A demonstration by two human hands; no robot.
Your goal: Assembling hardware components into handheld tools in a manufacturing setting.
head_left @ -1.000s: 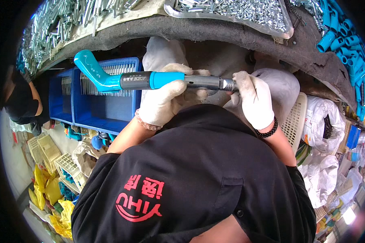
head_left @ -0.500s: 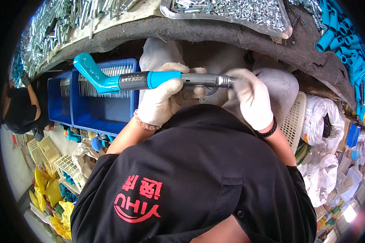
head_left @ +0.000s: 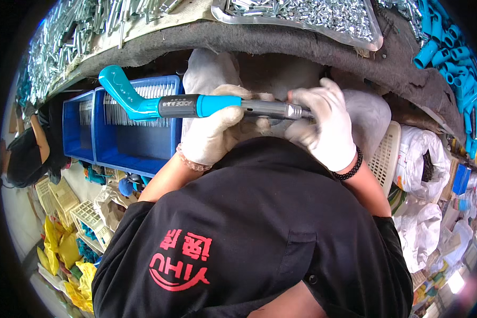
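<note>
A teal and black nail gun (head_left: 177,106) with a bent handle and a grey metal barrel lies level across my lap, its handle pointing left. My left hand (head_left: 212,132), in a white glove, is closed round its middle, thumb over the teal sleeve. At the barrel's ribbed right tip (head_left: 299,112), my gloved right hand (head_left: 328,124) curls round the end, fingers above and thumb below. That thumb is smeared by motion. Whether a small part sits between the right fingers is hidden.
Ahead, a bench edge covered in grey cloth (head_left: 302,42) carries a metal tray (head_left: 375,40) of small parts, silvery rods (head_left: 79,40) and teal tubes (head_left: 464,85). Blue bins (head_left: 138,143) stand left, a cream basket (head_left: 382,159) and white sacks (head_left: 421,159) right. Another person (head_left: 32,148) is far left.
My right hand has turned about the barrel tip, its fingers now lifted higher and spread more. The nail gun has shifted slightly right, with its barrel end a little lower.
</note>
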